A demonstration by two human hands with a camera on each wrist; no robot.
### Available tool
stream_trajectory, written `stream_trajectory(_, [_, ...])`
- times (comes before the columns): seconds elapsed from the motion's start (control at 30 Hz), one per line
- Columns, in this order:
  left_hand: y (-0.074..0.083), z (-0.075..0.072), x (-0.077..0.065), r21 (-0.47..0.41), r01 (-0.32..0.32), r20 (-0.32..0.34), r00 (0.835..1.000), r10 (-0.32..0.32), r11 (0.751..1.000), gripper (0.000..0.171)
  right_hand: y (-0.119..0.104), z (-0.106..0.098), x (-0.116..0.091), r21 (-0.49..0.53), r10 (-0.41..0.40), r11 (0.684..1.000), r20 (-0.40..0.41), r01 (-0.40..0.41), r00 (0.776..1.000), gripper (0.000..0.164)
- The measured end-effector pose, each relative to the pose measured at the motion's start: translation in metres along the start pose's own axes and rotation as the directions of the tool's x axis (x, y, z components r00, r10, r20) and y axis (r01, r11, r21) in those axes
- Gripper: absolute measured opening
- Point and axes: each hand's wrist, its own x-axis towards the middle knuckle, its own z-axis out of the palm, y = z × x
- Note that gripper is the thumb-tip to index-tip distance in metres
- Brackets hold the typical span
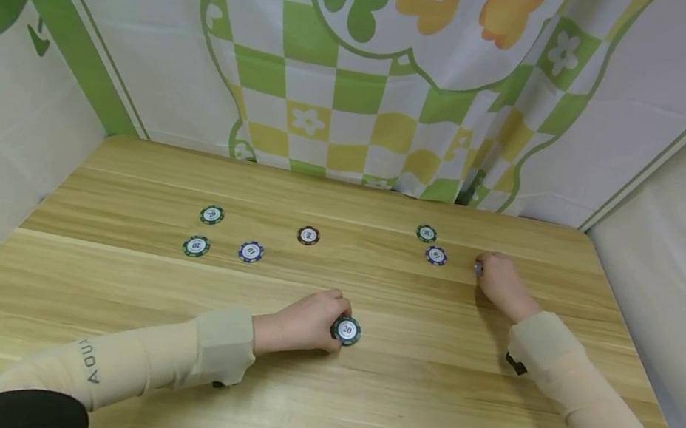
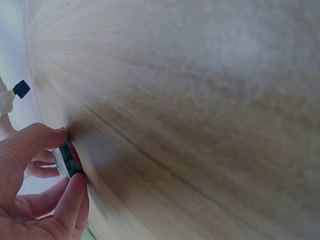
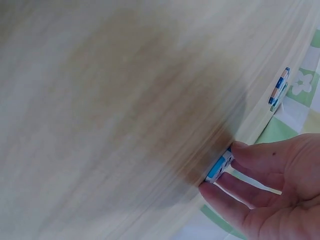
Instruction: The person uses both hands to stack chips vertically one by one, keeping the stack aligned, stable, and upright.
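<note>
Near the middle of the wooden table, my left hand (image 1: 307,321) pinches a green poker chip marked 20 (image 1: 348,330) by its edges. A strip of red shows under that green chip (image 2: 70,159) in the left wrist view, seemingly another chip below it. At the right, my right hand (image 1: 503,283) holds a blue-and-white poker chip (image 3: 219,166) between thumb and fingers, low at the tabletop. Its face is mostly hidden in the head view. Just left of the right hand lie a blue 10 chip (image 1: 436,256) and a green chip (image 1: 427,233).
On the left of the table (image 1: 106,266) lie two green 20 chips, one farther back (image 1: 212,215) and one nearer (image 1: 196,246), beside a blue 10 chip (image 1: 251,252). A dark 100 chip (image 1: 308,235) lies at mid-table. A checkered curtain (image 1: 362,90) hangs behind the far edge.
</note>
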Motion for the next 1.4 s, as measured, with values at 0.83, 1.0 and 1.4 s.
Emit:
stream_trajectory(0.83, [0.000,0.000,-0.001,-0.007,0.007,0.002,1.000,-0.007,1.000,0.036,-0.006,-0.015,-0.004,0.128,0.041,0.990,0.109,-0.055,0.993,0.005])
stream_trajectory(1.0, [0.000,0.000,-0.001,-0.009,0.006,-0.001,1.000,-0.006,1.000,0.036,-0.006,-0.021,-0.004,0.153,0.030,0.987,0.123,-0.049,0.992,0.004])
stream_trajectory(1.4, [0.001,-0.001,-0.001,-0.007,-0.001,-0.005,1.000,0.001,1.000,0.035,-0.013,-0.025,-0.007,0.180,-0.005,0.983,0.213,-0.034,0.977,0.005])
